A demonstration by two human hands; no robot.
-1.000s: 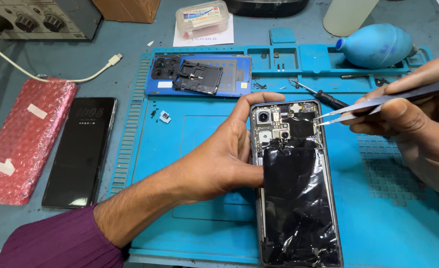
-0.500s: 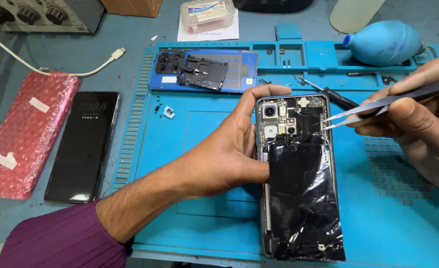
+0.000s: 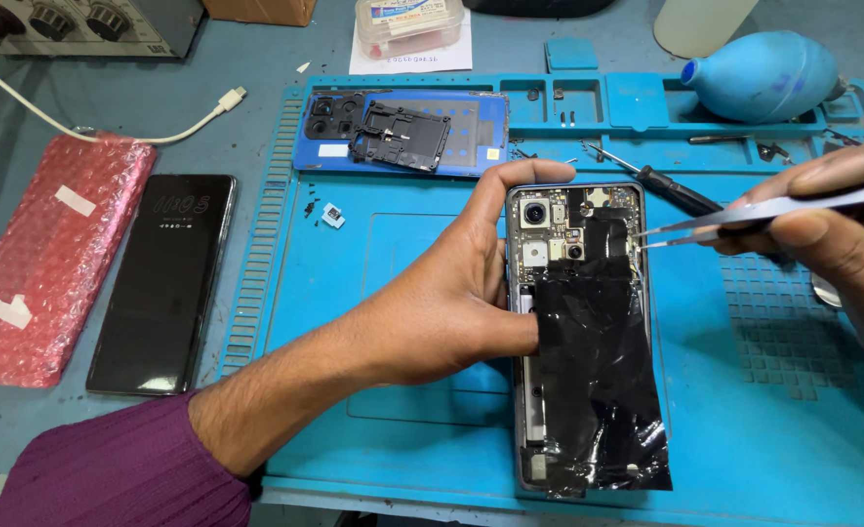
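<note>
An opened phone lies back-up on the blue repair mat, its circuit board and camera modules bare at the top and a black film over the battery. My left hand grips its left edge and top corner, thumb on the film. My right hand holds metal tweezers, whose tips reach the board's right edge near the top.
A blue back cover with a black inner frame lies on the mat's far side. A screwdriver sits beside the phone. A blue air blower, a second dark phone, a red bubble-wrap pouch and a white cable surround the mat.
The view has shifted slightly, so things sit a little lower and to the right. The tweezers' tips have stayed at the phone's upper right edge. My left hand keeps its grip.
</note>
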